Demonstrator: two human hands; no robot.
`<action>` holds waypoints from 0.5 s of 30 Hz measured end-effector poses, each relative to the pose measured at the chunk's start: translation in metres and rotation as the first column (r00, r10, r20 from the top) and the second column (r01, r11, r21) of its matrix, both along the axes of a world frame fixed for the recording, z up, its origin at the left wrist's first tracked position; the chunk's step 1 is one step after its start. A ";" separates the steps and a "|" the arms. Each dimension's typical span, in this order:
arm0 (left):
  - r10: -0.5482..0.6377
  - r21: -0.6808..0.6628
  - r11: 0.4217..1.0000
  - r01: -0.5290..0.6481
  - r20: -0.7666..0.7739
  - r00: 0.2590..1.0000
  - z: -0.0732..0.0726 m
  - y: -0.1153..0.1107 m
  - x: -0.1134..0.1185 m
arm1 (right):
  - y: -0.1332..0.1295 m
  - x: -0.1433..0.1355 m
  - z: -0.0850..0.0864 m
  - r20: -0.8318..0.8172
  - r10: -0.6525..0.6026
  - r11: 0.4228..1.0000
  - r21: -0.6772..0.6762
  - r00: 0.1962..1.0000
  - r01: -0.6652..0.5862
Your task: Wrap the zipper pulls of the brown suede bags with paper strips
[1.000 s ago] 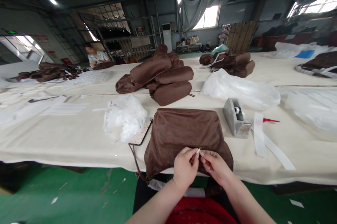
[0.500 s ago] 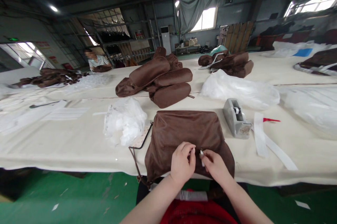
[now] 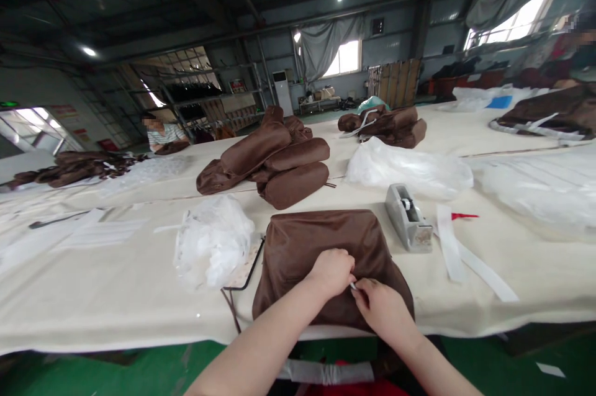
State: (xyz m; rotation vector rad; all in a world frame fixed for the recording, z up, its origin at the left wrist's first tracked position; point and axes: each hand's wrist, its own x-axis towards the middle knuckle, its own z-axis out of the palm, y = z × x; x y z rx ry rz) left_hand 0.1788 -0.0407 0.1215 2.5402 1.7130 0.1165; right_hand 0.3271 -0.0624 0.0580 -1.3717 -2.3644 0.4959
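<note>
Brown bag (image 3: 321, 231) lies at the near edge of the surface (image 3: 116, 303), its strap (image 3: 326, 372) already wrapped; work seems unfinished: right hand (image 3: 385, 308) pinches a small white piece (image 3: 352, 286), left hand (image 3: 333, 272) curls beside it, grip unclear.

The bag (image 3: 302, 241) is dark brown all over, matched by the piled bags (image 3: 292, 186) at its eleven o'clock. At two o'clock the tape dispenser (image 3: 398, 213) is grey; at three, the strips (image 3: 448, 250) are white. The tablecloth (image 3: 102, 303) is cream, the floor (image 3: 158, 374) green (and at ten o'clock, a shirt (image 3: 162, 137) wears pale and grey stripes).
</note>
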 end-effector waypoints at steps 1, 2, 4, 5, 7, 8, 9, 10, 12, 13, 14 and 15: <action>-0.003 -0.001 1.000 0.003 -0.022 1.000 -0.002 0.001 0.004 | 0.002 0.004 0.000 0.018 -0.017 1.000 0.012 1.000 0.017; -0.005 -0.001 1.000 0.005 -0.041 0.999 -0.004 0.001 0.007 | 0.004 0.008 0.000 0.037 -0.032 0.999 0.026 0.999 0.031; -0.008 0.004 1.000 0.008 -0.067 0.998 -0.009 -0.001 0.015 | 0.007 0.014 -0.001 0.058 -0.036 0.998 0.057 0.998 0.033; -0.008 0.008 1.000 0.009 -0.073 0.997 -0.011 -0.003 0.017 | 0.009 0.016 -0.002 0.058 -0.020 0.998 0.069 0.998 0.016; 0.000 0.019 1.000 0.002 -0.072 0.997 -0.016 -0.005 0.018 | 0.012 0.020 -0.004 0.038 0.032 0.996 0.083 0.999 -0.035; 0.009 0.026 1.000 -0.008 -0.065 0.998 -0.017 -0.006 0.017 | 0.013 0.021 -0.005 0.022 0.052 0.995 0.089 0.998 -0.054; 0.020 0.031 0.999 -0.019 -0.055 0.998 -0.018 -0.006 0.015 | 0.015 0.022 -0.007 0.002 0.060 0.994 0.094 0.998 -0.060; 0.032 0.036 0.999 -0.031 -0.043 0.999 -0.019 -0.006 0.013 | 0.016 0.023 -0.009 -0.023 0.054 0.994 0.099 0.998 -0.051; 0.062 0.044 0.997 -0.062 -0.001 0.998 -0.019 -0.007 0.007 | 0.019 0.022 -0.012 -0.073 0.016 0.994 0.105 0.997 -0.008; 0.074 0.048 0.996 -0.075 0.029 0.997 -0.020 -0.007 0.004 | 0.020 0.021 -0.012 -0.092 -0.007 0.995 0.102 0.996 0.017; 0.080 0.053 0.995 -0.083 0.059 0.995 -0.020 -0.008 0.002 | 0.021 0.020 -0.013 -0.103 -0.031 0.995 0.096 0.994 0.041; 0.077 0.059 0.995 -0.082 0.086 0.993 -0.020 -0.009 0.001 | 0.022 0.018 -0.013 -0.104 -0.055 0.994 0.086 0.993 0.065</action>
